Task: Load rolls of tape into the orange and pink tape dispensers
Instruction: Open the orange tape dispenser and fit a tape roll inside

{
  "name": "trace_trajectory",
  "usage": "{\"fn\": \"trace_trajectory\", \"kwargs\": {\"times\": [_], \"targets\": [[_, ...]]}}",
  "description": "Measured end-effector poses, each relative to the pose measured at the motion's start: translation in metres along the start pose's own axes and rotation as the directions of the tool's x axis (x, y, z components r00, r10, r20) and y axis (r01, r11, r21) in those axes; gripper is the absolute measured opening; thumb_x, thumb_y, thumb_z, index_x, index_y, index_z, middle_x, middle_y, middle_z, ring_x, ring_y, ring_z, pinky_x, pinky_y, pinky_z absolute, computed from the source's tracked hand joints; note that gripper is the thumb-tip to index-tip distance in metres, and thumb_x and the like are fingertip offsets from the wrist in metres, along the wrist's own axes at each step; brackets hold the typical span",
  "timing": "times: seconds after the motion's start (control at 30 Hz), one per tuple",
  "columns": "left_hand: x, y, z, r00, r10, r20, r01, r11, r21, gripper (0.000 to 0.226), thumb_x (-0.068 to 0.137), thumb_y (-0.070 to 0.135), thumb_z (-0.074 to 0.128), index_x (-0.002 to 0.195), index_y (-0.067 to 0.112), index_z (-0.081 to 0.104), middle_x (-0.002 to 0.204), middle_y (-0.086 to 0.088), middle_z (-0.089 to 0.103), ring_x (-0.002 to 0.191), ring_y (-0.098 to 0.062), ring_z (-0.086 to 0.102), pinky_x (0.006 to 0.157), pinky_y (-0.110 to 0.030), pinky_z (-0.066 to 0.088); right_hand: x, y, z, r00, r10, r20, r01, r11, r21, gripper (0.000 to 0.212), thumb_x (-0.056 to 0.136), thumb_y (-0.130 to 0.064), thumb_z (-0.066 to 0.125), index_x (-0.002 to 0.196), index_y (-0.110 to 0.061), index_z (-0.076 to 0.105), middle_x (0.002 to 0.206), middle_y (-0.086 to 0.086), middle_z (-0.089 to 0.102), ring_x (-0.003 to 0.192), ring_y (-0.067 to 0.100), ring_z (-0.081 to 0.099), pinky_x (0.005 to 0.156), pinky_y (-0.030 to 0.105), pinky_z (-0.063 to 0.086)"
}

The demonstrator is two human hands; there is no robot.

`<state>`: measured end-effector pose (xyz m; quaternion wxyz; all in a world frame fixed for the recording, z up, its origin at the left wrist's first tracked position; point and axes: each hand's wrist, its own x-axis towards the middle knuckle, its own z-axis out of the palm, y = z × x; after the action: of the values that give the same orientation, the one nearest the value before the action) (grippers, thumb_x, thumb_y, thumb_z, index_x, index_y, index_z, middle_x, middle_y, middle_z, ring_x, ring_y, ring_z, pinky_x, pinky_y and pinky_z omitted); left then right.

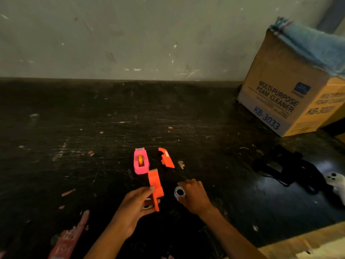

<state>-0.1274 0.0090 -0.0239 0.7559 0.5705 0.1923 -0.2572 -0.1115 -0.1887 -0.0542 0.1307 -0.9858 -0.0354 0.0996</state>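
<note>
Dark and much scratched, the worktop [74, 128] runs up to a grey, marked wall [130, 34], with small orange scraps lying here and there on it. At the far right stands a cardboard box [276, 98] printed "MULTI-PURPOSE FOAM CLEANER", and a blue cloth [313, 43] is draped over its top.

Near the middle of the worktop lies the pink tape dispenser [141, 161], with an orange-yellow roll [140, 160] sitting inside it. Just to its right, apart from it, lies a loose orange piece [166, 157] (it looks like one half of the orange shell, but I cannot say for sure).

The left hand [134, 206] is closed around the lower end of the orange tape dispenser [155, 187], holding it almost upright so that its top end comes close to the pink one. Something white and dark shows between the fingers under the orange body; I cannot tell what it is.

The right hand [194, 195] is on the worktop just right of the orange dispenser, and a white roll of tape [180, 192] with a dark hole is against its thumb side. The fingers curl loosely near the roll; whether they really grip it I cannot tell.

Further right, some dark straps [291, 169] and a white object [336, 182] lie on the surface.
</note>
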Motion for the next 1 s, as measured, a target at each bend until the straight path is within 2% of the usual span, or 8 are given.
{"fn": "trace_trajectory", "kwargs": {"times": [0.1,0.23,0.4,0.6,0.7,0.83,0.9,1.0], "targets": [[0.0,0.002,-0.002,1.0,0.017,0.0,-0.017,1.0,-0.003,0.022,0.084,0.018,0.064,0.101,0.005,0.069,0.098,-0.018,0.071,0.092,-0.03,0.066,0.078,-0.043,0.055,-0.003,-0.012,-0.004,0.995,0.025,-0.098,0.015,0.922,0.388,0.047,0.082,-0.023,0.07,0.126,-0.015,0.056,0.123,0.006,0.064,0.112,0.017,0.06,0.098,0.026,0.046],[0.002,0.004,-0.006,0.999,0.052,0.005,-0.052,0.998,0.026,0.022,0.086,0.018,0.061,0.104,0.008,0.069,0.098,-0.015,0.073,0.087,-0.026,0.067,0.072,-0.039,0.054,-0.02,-0.031,-0.023,1.0,-0.01,0.026,-0.018,0.483,0.876,0.042,0.082,-0.004,0.069,0.123,-0.007,0.058,0.11,0.004,0.069,0.093,0.003,0.066,0.083,0.014,0.052],[0.001,0.01,-0.009,0.999,0.046,0.027,-0.048,0.996,0.069,0.02,0.085,0.018,0.06,0.102,0.011,0.071,0.09,-0.011,0.076,0.087,-0.026,0.068,0.085,-0.048,0.053,-0.031,-0.04,-0.032,0.993,-0.11,0.038,0.004,0.357,0.934,0.033,0.081,0.004,0.066,0.111,-0.012,0.065,0.102,-0.001,0.072,0.093,0.003,0.069,0.08,0.016,0.054],[0.006,0.016,-0.014,0.995,0.057,0.082,-0.061,0.997,0.048,0.021,0.085,0.019,0.058,0.099,0.014,0.073,0.094,-0.011,0.077,0.09,-0.026,0.069,0.074,-0.04,0.053,-0.025,-0.051,-0.028,0.985,-0.151,0.079,-0.039,0.251,0.967,0.031,0.085,-0.002,0.064,0.115,-0.008,0.065,0.102,-0.002,0.075,0.101,0.013,0.069,0.08,0.021,0.055],[0.011,0.02,-0.017,0.996,0.056,0.066,-0.056,0.998,-0.009,0.022,0.081,0.02,0.06,0.098,0.011,0.072,0.091,-0.012,0.077,0.089,-0.027,0.069,0.075,-0.041,0.053,-0.002,-0.05,-0.032,0.997,-0.047,0.056,-0.036,0.35,0.936,0.024,0.088,-0.011,0.063,0.111,-0.014,0.068,0.093,-0.006,0.073,0.089,0.009,0.069,0.076,0.023,0.057],[0.016,0.029,-0.026,0.998,0.067,0.021,-0.065,0.995,-0.073,0.019,0.085,0.016,0.058,0.097,0.009,0.07,0.084,-0.01,0.077,0.081,-0.023,0.07,0.074,-0.041,0.055,0.065,-0.027,-0.024,0.983,0.131,-0.126,0.003,0.681,0.732,0.014,0.087,-0.016,0.064,0.098,-0.017,0.073,0.09,-0.004,0.074,0.09,0.011,0.069,0.085,0.03,0.054],[0.017,0.034,-0.032,0.997,0.072,0.005,-0.071,0.994,-0.085,0.019,0.086,0.016,0.057,0.099,0.009,0.07,0.087,-0.011,0.076,0.082,-0.023,0.07,0.074,-0.041,0.056,0.098,-0.021,-0.019,0.98,0.177,-0.094,-0.081,0.779,0.622,0.014,0.086,-0.023,0.062,0.096,-0.021,0.072,0.091,0.001,0.078,0.088,0.017,0.072,0.086,0.041,0.057],[0.017,0.04,-0.04,0.995,0.096,-0.02,-0.097,0.99,-0.104,0.019,0.086,0.015,0.056,0.097,0.009,0.07,0.092,-0.013,0.074,0.082,-0.024,0.07,0.076,-0.042,0.057,0.129,-0.027,-0.016,0.973,0.223,-0.053,-0.178,0.881,0.439,0.022,0.085,-0.029,0.06,0.105,-0.021,0.066,0.1,0.01,0.074,0.094,0.028,0.069,0.082,0.035,0.055]]}}
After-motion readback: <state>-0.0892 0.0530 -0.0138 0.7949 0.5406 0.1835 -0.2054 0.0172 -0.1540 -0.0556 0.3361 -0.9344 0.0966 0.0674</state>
